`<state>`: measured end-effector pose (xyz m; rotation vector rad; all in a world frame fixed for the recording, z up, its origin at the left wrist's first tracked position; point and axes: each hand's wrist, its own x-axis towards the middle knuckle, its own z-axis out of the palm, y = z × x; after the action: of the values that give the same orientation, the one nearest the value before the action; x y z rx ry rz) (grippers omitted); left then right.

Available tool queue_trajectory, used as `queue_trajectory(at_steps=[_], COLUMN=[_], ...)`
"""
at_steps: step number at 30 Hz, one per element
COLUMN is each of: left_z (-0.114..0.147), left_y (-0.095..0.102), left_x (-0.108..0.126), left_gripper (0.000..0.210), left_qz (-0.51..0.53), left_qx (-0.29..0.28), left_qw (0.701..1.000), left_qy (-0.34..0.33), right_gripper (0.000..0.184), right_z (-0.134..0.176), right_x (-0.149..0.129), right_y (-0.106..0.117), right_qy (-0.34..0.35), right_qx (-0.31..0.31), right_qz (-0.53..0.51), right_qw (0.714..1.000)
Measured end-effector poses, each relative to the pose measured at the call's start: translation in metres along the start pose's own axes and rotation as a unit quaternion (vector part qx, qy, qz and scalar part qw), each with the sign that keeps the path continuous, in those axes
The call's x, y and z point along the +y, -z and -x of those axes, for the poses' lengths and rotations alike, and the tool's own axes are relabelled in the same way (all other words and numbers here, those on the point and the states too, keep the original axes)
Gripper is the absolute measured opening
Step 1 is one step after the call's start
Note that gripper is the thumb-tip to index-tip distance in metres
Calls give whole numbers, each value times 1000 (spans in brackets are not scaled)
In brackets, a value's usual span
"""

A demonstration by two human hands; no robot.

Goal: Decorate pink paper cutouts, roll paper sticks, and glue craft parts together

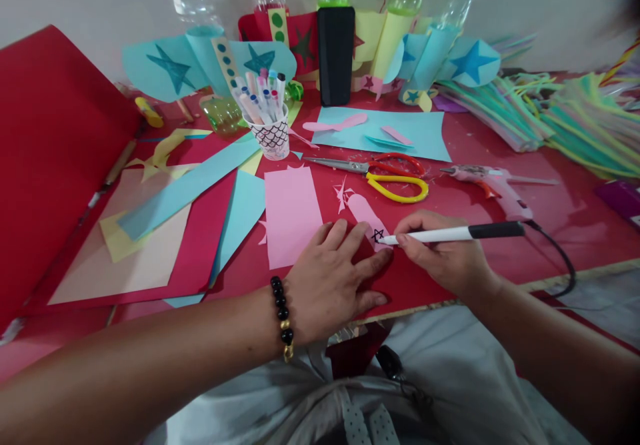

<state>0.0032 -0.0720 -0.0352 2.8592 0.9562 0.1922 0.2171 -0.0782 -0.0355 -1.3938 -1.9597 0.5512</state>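
Observation:
A white marker with a black cap on its rear end (450, 233) is gripped in my right hand (445, 251). Its tip touches a pink paper strip with a rounded end (363, 211), at a small black star outline drawn near the strip's lower end. My left hand (333, 275) lies flat with its fingers spread, some of them over the strip's left and lower edges. Left of the strip is a larger pink paper rectangle (293, 211), close to the left fingertips. Small pink paper scraps (342, 195) lie above the strip.
Scissors with red and yellow handles (395, 177) and a pink glue gun (493, 185) lie beyond my hands. A cup of markers (273, 137) stands near coloured paper sheets (135, 238). Behind are a black phone (336, 58), decorated bottles (410, 5) and pipe cleaners (515, 115).

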Motion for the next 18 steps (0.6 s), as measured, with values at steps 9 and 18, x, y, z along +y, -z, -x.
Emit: queue_trajectory(at_steps=[9, 18], left_z=[1, -1], left_y=[-2, -1], left_x=[0, 0], left_gripper=[56, 56], left_qz=[10, -4], left_qx=[8, 3], left_qw=[1000, 1000], left_qy=[-1, -3], right_gripper=[6, 9], right_z=[-1, 0], right_x=[-3, -4], right_y=[0, 0], right_qy=[2, -15], right_qx=[-8, 39], right_qz=[-16, 8], right_qw=[1000, 999])
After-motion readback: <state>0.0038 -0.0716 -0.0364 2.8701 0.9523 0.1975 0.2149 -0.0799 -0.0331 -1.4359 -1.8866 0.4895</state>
